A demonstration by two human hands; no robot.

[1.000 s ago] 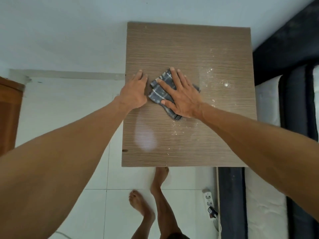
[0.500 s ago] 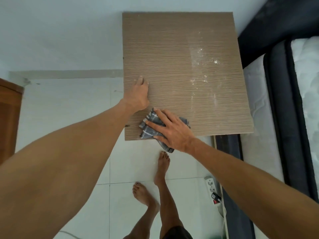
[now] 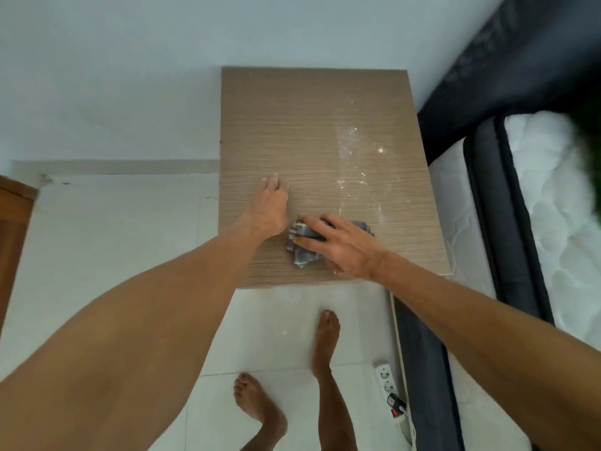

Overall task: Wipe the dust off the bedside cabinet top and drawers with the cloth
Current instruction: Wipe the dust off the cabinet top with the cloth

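The right hand [image 3: 341, 247] presses flat on a crumpled grey checked cloth [image 3: 300, 247], fingers [image 3: 312, 222] spread over it, near the front edge of the light-brown wood-grain bedside cabinet top [image 3: 292, 118]; the left hand [image 3: 268, 208] lies palm-down just beside the cloth, fingers [image 3: 274, 183] close together on the wood; white dust specks [image 3: 361, 157] streak the right half; a dark-edged white mattress [image 3: 553, 206] adjoins the cabinet; bare feet [image 3: 325, 333] stand on white floor tiles [image 3: 276, 314]
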